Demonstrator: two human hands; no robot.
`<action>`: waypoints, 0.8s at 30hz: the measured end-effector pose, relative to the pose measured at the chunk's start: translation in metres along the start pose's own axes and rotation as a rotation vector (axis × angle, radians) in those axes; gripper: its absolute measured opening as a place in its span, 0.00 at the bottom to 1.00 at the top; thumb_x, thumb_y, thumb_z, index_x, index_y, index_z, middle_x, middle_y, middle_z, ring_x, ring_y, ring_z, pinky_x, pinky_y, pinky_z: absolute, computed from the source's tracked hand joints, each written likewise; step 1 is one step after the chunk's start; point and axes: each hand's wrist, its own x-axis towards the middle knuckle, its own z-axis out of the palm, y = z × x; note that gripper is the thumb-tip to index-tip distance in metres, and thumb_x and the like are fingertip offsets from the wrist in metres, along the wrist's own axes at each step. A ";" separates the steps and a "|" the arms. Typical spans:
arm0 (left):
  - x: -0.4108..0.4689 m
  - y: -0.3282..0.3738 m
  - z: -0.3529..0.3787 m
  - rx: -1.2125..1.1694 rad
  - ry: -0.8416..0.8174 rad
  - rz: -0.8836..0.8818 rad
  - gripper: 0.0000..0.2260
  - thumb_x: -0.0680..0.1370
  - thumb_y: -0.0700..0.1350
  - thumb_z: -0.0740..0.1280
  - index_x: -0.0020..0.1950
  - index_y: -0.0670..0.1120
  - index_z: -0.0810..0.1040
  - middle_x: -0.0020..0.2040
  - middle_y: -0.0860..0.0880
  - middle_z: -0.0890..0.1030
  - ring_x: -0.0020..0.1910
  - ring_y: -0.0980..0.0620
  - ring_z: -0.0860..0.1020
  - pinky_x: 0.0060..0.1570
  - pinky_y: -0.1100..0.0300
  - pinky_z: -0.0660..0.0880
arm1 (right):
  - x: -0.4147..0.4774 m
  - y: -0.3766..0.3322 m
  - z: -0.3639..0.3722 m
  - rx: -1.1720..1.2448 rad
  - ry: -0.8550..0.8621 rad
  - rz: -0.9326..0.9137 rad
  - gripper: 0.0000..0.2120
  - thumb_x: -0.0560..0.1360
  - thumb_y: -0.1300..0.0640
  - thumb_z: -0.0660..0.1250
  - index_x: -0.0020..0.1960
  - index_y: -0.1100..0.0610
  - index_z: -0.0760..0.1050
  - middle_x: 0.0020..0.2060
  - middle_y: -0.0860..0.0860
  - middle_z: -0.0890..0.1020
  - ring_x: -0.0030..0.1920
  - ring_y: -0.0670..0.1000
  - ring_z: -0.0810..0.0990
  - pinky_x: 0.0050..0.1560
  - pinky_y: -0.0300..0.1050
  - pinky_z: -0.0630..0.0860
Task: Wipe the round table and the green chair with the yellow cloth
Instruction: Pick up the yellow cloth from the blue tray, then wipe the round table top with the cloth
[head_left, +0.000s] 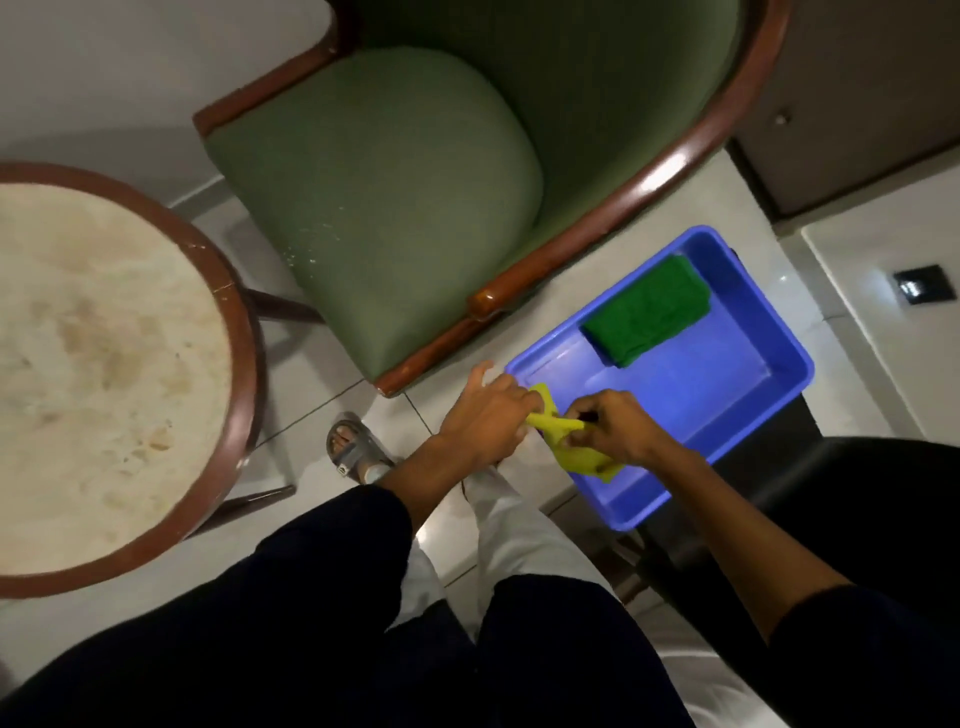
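The yellow cloth (576, 452) is bunched between both hands over the near left corner of a blue tub (675, 405). My left hand (485, 415) pinches its upper end and my right hand (613, 426) grips its middle. The green chair (374, 197), with a dark wooden frame, stands just beyond my hands; pale specks dot the front of its seat. The round table (104, 364), with a stained pale top and brown rim, is at the left.
A folded green cloth (649, 312) lies in the far corner of the blue tub. A black seat (857, 519) is at the right. My sandalled foot (353, 452) stands on the pale tiled floor between table and chair.
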 end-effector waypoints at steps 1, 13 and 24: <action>-0.012 -0.014 -0.005 -0.011 0.033 -0.026 0.11 0.75 0.44 0.64 0.56 0.52 0.77 0.54 0.51 0.81 0.62 0.48 0.73 0.70 0.48 0.53 | 0.001 -0.013 -0.001 -0.014 -0.011 -0.006 0.08 0.66 0.57 0.79 0.42 0.55 0.83 0.36 0.51 0.83 0.40 0.46 0.77 0.39 0.41 0.69; -0.174 -0.192 -0.029 -0.104 0.171 -0.174 0.16 0.74 0.61 0.65 0.54 0.53 0.79 0.55 0.51 0.82 0.63 0.51 0.74 0.63 0.50 0.62 | 0.066 -0.265 0.043 -0.246 -0.336 -0.240 0.10 0.63 0.51 0.81 0.37 0.48 0.80 0.31 0.42 0.81 0.31 0.36 0.75 0.35 0.32 0.71; -0.251 -0.334 0.013 -0.223 0.161 -0.798 0.34 0.74 0.63 0.65 0.75 0.51 0.61 0.71 0.44 0.71 0.68 0.42 0.70 0.61 0.47 0.67 | 0.213 -0.397 0.157 -0.289 0.296 -0.454 0.25 0.73 0.54 0.72 0.67 0.55 0.70 0.63 0.57 0.77 0.65 0.59 0.75 0.64 0.56 0.70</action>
